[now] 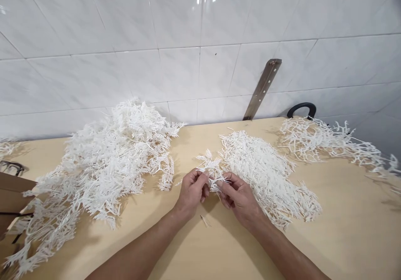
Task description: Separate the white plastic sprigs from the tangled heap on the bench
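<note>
A white branching sprig is held between my two hands above the middle of the table. My left hand pinches its left side with thumb and fingers. On its right side, my right hand grips it with thumb and forefinger. Just below the hands a few thin loose pieces lie on the wood. To the left rises a large heap of white branching sprigs. A flatter pile of white pieces lies beside my right hand.
Thicker white branches lie at the back right, near a black curved handle. A metal strip leans on the tiled wall. Eyeglasses and a cardboard box are at the left edge of the table.
</note>
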`<move>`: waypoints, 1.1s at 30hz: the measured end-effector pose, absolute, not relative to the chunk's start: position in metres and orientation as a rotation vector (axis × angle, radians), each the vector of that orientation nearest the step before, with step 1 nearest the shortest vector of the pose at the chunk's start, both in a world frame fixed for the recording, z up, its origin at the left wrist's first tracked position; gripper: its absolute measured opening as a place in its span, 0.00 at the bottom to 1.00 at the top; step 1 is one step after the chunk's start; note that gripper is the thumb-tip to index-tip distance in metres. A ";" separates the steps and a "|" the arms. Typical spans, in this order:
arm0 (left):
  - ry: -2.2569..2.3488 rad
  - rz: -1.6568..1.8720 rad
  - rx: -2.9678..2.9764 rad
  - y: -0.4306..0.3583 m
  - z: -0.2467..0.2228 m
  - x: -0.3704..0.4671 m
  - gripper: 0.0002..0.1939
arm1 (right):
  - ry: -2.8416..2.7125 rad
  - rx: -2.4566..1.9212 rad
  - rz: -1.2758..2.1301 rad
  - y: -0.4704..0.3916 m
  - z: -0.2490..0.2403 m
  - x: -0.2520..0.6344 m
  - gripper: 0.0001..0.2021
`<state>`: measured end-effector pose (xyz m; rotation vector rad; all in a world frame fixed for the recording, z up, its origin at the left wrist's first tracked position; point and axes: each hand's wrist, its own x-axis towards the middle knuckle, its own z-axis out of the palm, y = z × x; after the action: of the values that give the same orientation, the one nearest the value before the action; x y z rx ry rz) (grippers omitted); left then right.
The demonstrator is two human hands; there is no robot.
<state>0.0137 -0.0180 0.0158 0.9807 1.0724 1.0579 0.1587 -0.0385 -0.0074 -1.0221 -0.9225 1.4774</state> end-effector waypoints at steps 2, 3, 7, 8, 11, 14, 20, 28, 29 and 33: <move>1.090 0.983 0.931 -0.017 0.018 0.014 0.19 | -0.904 -0.998 1.471 -0.039 -0.008 0.158 0.15; 1.095 0.949 0.920 -0.016 0.017 0.014 0.19 | -0.904 -0.995 1.456 -0.038 -0.008 0.158 0.15; 1.177 1.054 1.040 -0.015 0.011 0.013 0.17 | -0.870 -1.036 1.389 -0.035 -0.012 0.157 0.17; 1.222 1.141 1.121 -0.015 0.010 0.012 0.16 | -0.856 -1.052 1.379 -0.034 -0.012 0.158 0.17; 1.255 1.335 1.458 -0.016 0.009 0.009 0.09 | -0.872 -1.087 1.365 -0.033 -0.011 0.159 0.17; 1.121 1.315 1.764 -0.017 0.012 0.005 0.07 | -0.952 -1.091 1.375 -0.033 -0.009 0.160 0.17; 1.062 1.058 1.740 -0.012 0.016 0.003 0.09 | -0.967 -1.097 1.344 -0.032 -0.013 0.161 0.18; 0.999 0.914 1.443 -0.003 0.016 -0.003 0.08 | -1.192 -1.178 1.270 -0.032 -0.004 0.164 0.18; 1.019 0.945 1.457 -0.002 0.014 -0.003 0.07 | -1.231 -1.180 1.268 -0.032 -0.003 0.166 0.17; 1.051 0.996 1.521 -0.002 0.008 -0.003 0.05 | -1.309 -1.202 1.307 -0.031 -0.005 0.167 0.16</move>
<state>-0.0028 -0.0021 0.0078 1.5205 1.0508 0.9961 0.1671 -0.0313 -0.0053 -1.2020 -1.3091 1.3068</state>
